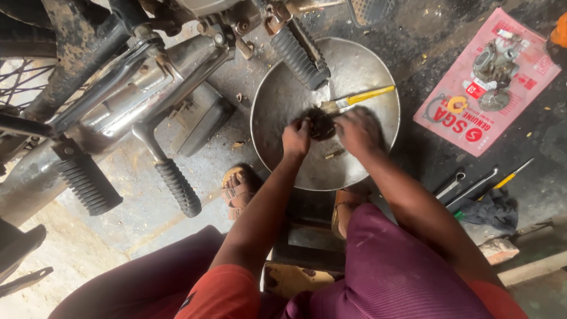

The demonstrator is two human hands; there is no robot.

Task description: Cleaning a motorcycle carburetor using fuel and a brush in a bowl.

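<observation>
A wide metal bowl [360, 77] sits on the dirty floor in front of me. Over its middle, my left hand [296, 137] and my right hand [358, 131] both grip a small dark, greasy part [322, 124] between them. A paintbrush with a yellow handle [357, 98] lies in the bowl just beyond my hands, bristles pointing toward the part. A small brass piece [334, 154] rests in the bowl near my right wrist.
A motorcycle [136, 77] with rubber footpegs stands at the left and overhangs the bowl. A pink card [466, 127] carrying carburettor parts lies at the right. Wrenches [466, 186], a yellow-handled screwdriver [512, 175] and a dark rag [490, 210] lie right of my knee.
</observation>
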